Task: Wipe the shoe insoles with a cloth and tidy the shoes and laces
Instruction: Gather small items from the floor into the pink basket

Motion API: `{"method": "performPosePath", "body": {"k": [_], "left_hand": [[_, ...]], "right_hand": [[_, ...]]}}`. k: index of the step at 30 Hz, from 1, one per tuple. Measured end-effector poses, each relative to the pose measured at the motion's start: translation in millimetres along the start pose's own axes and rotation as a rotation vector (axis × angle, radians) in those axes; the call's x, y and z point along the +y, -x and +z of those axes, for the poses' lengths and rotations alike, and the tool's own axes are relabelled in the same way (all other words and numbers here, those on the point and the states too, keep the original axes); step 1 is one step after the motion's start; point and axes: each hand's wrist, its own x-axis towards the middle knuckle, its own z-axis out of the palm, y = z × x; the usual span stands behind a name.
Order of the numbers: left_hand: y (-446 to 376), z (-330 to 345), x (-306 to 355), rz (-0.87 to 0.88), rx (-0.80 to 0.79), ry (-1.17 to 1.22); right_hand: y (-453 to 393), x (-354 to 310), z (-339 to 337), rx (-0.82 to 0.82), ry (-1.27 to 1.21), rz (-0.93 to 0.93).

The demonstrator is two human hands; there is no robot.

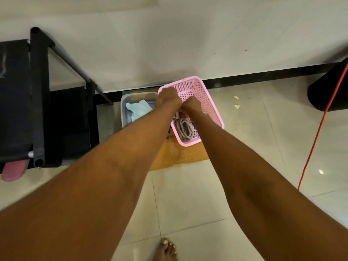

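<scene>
A pink perforated basket (205, 98) stands on the floor by the wall. Inside it lies a coiled pale lace (185, 129). Both my hands are over the basket's near half. My left hand (168, 98) and my right hand (192, 105) are curled together and grip a second pale lace (178, 114), only a short piece of which shows below them. To the left, a clear plastic tub (124, 102) holds a light green cloth (138, 109).
A black shoe rack (39, 95) stands at the left, with a pink sole (14, 171) poking out beneath it. Brown cardboard (180, 157) lies under the basket. An orange cable (320, 125) runs along the right. My bare foot (167, 250) is on the tiles.
</scene>
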Motion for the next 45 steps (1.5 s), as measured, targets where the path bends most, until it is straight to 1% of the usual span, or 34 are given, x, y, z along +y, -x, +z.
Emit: {"method": "performPosePath", "body": {"k": [2,5,8,10,12,14,17,19,22,24,25,29,31,33,35,38,43,45], "left_hand": [[4.8,-5.5,-2.7,0.039,0.046,0.012],[20.2,-8.9,-9.5,0.068,0.057,0.057],[42.3,-6.0,-23.0,0.076,0.08,0.16],[62.6,-8.5,-33.6,0.051,0.082,0.267],[89.8,-14.3,-47.7,-0.017,0.057,0.365],[119.3,-14.7,-63.5,-0.064,0.008,0.363],[164.6,-9.2,-98.3,-0.155,-0.033,0.359],[188.7,-0.9,-117.3,-0.22,-0.066,0.358],[228.2,19.9,-168.0,-0.297,-0.119,0.315],[246.6,35.5,-204.0,-0.345,-0.145,0.295],[255.6,48.5,-228.5,-0.384,-0.16,0.307],[277.2,67.4,-269.9,-0.503,-0.189,0.402],[284.2,91.3,-312.4,-0.547,-0.192,0.427],[290.1,111.8,-350.6,-0.565,-0.199,0.424],[294.8,125.8,-381.6,-0.584,-0.199,0.429],[296.1,138.3,-419.9,-0.62,-0.19,0.448],[300.2,145.6,-451.5,-0.652,-0.195,0.492],[301.5,145.0,-457.6,-0.667,-0.191,0.527]], "right_hand": [[0.6,2.6,2.2,0.004,-0.005,0.034],[4.3,4.7,0.5,0.019,0.016,0.032],[19.7,3.6,-2.8,0.097,-0.062,-0.027],[43.3,2.8,-5.2,0.195,-0.11,-0.114],[77.7,3.0,-2.2,0.278,-0.199,-0.18],[115.8,4.8,11.4,0.315,-0.279,-0.196],[178.1,11.3,52.2,0.248,-0.345,-0.173],[209.2,22.8,80.7,0.188,-0.353,-0.11],[250.2,43.5,132.3,0.131,-0.326,-0.019],[271.1,54.1,164.7,0.033,-0.286,0.017],[282.9,59.4,191.2,-0.027,-0.25,0.025],[299.8,75.7,239.1,-0.202,-0.135,0.097],[304.3,85.0,287.8,-0.263,-0.049,0.138],[304.3,91.5,322.2,-0.281,0.021,0.202],[300.7,95.9,344.9,-0.264,0.057,0.27],[291.6,101.1,365.9,-0.257,0.114,0.314],[290.4,101.8,378.1,-0.21,0.208,0.298],[292.5,100.5,382.1,-0.181,0.25,0.25]]}}
